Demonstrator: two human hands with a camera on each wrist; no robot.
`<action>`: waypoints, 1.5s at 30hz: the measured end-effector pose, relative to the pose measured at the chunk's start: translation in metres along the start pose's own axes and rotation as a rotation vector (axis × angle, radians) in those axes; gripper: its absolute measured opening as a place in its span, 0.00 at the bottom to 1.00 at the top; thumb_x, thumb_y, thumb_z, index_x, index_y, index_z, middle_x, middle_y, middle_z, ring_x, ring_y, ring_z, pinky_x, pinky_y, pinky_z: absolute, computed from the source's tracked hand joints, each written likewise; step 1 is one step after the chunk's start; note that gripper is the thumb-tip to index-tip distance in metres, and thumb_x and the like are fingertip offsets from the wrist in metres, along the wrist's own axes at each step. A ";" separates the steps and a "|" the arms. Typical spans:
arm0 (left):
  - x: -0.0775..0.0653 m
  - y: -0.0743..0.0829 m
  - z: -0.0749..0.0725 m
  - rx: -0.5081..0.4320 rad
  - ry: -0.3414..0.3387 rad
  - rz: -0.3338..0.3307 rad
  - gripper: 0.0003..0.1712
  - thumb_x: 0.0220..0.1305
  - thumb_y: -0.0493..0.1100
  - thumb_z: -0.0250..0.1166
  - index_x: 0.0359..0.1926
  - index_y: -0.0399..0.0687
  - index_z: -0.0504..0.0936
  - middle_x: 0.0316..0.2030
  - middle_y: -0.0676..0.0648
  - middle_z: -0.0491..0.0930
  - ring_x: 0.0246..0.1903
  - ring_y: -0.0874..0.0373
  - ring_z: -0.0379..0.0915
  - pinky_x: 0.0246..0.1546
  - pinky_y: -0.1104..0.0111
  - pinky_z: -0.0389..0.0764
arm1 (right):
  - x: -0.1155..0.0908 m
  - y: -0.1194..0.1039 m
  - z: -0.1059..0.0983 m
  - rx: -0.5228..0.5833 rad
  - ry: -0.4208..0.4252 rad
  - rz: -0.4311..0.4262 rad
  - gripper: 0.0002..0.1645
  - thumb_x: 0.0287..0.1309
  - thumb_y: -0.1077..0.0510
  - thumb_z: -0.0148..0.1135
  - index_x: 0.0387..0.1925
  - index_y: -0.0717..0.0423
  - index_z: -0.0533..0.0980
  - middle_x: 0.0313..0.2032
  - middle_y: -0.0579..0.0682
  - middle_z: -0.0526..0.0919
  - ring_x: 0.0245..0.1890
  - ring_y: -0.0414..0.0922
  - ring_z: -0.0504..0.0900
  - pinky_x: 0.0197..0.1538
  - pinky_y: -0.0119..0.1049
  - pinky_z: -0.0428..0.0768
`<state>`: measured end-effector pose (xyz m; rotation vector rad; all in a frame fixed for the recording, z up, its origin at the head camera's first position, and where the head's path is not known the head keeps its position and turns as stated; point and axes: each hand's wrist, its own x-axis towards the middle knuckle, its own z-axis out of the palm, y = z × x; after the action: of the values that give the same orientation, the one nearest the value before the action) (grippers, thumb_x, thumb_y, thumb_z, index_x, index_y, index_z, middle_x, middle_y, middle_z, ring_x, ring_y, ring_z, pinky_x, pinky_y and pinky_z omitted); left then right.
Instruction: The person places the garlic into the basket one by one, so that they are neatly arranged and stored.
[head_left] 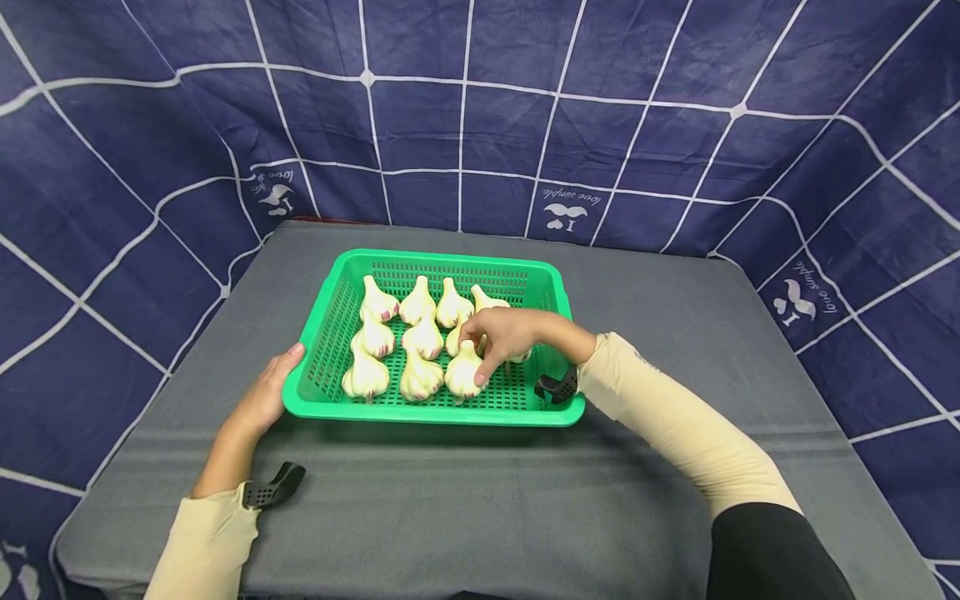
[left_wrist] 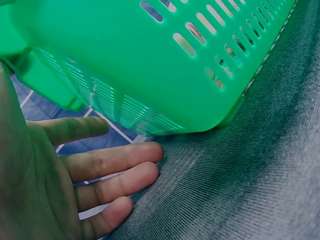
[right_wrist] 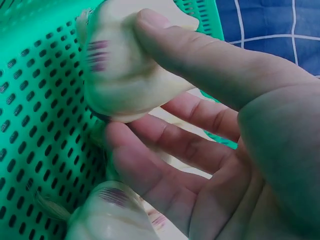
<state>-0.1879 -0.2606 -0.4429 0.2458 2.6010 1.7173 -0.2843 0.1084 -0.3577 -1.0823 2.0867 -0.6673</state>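
A green slotted plastic basket (head_left: 435, 412) holds several white garlic bulbs (head_left: 366, 377) with purple marks, set roughly in rows. Inside its front right part, my right hand (head_left: 504, 332) pinches one garlic bulb (head_left: 462, 377). The right wrist view shows the thumb lying across that bulb (right_wrist: 122, 65) and fingertips below it, with another bulb (right_wrist: 112, 215) close by. At the basket's left front corner, my left hand (head_left: 268, 396) touches the rim. Its fingers (left_wrist: 120, 162) are extended and spread beside the basket wall (left_wrist: 115, 55) in the left wrist view.
Grey cloth (head_left: 480, 500) covers the table under the basket. A dark blue curtain (head_left: 510, 125) with white grid lines stands behind and along both sides. Black wrist straps (head_left: 273, 487) are on both forearms.
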 end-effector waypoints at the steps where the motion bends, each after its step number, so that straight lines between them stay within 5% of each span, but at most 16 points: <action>1: 0.000 0.000 0.000 0.005 0.002 -0.002 0.34 0.79 0.51 0.32 0.38 0.29 0.78 0.23 0.59 0.78 0.28 0.69 0.73 0.38 0.78 0.68 | 0.000 0.000 0.000 -0.006 -0.005 -0.003 0.26 0.47 0.59 0.79 0.46 0.61 0.76 0.42 0.48 0.78 0.42 0.46 0.79 0.45 0.35 0.79; 6: 0.000 0.000 0.000 0.018 0.000 0.001 0.35 0.79 0.51 0.31 0.38 0.28 0.78 0.23 0.59 0.78 0.28 0.69 0.73 0.37 0.78 0.68 | 0.001 -0.002 0.002 -0.062 -0.035 0.018 0.28 0.48 0.57 0.78 0.49 0.62 0.76 0.41 0.48 0.80 0.43 0.50 0.80 0.44 0.35 0.78; 21: 0.000 0.003 0.002 0.011 0.001 -0.002 0.34 0.79 0.51 0.32 0.37 0.30 0.78 0.23 0.57 0.78 0.28 0.68 0.72 0.38 0.78 0.68 | 0.001 -0.002 0.009 -0.116 -0.025 0.073 0.28 0.51 0.60 0.76 0.53 0.62 0.76 0.41 0.50 0.83 0.41 0.42 0.83 0.49 0.33 0.78; 30: 0.005 0.000 0.004 0.014 -0.010 0.026 0.35 0.79 0.50 0.31 0.37 0.28 0.78 0.22 0.59 0.78 0.27 0.68 0.72 0.36 0.77 0.69 | -0.028 -0.007 -0.007 -0.016 0.009 0.125 0.32 0.56 0.57 0.73 0.60 0.63 0.73 0.49 0.60 0.81 0.46 0.47 0.84 0.47 0.37 0.79; 37: 0.001 0.001 0.002 0.051 0.015 0.054 0.33 0.79 0.49 0.35 0.50 0.21 0.75 0.37 0.53 0.79 0.39 0.75 0.69 0.45 0.81 0.66 | -0.075 -0.004 -0.019 -0.022 0.236 0.035 0.32 0.61 0.54 0.69 0.62 0.63 0.71 0.47 0.57 0.82 0.44 0.48 0.84 0.49 0.41 0.79; 43: -0.003 -0.001 -0.002 0.066 0.064 0.191 0.27 0.79 0.44 0.43 0.63 0.23 0.69 0.48 0.73 0.72 0.50 0.80 0.64 0.52 0.86 0.60 | -0.118 0.001 -0.021 -0.067 0.509 0.002 0.26 0.59 0.56 0.71 0.57 0.59 0.76 0.43 0.56 0.84 0.41 0.45 0.84 0.47 0.43 0.81; 45: -0.004 0.002 -0.003 0.094 0.083 0.177 0.26 0.78 0.44 0.45 0.65 0.27 0.69 0.49 0.68 0.75 0.49 0.78 0.65 0.51 0.84 0.62 | -0.131 0.004 -0.018 -0.102 0.595 0.020 0.25 0.58 0.56 0.71 0.55 0.58 0.77 0.42 0.55 0.85 0.40 0.44 0.84 0.45 0.43 0.81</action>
<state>-0.1841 -0.2634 -0.4398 0.4285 2.8012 1.6918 -0.2454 0.2234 -0.3054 -0.9959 2.6530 -0.9704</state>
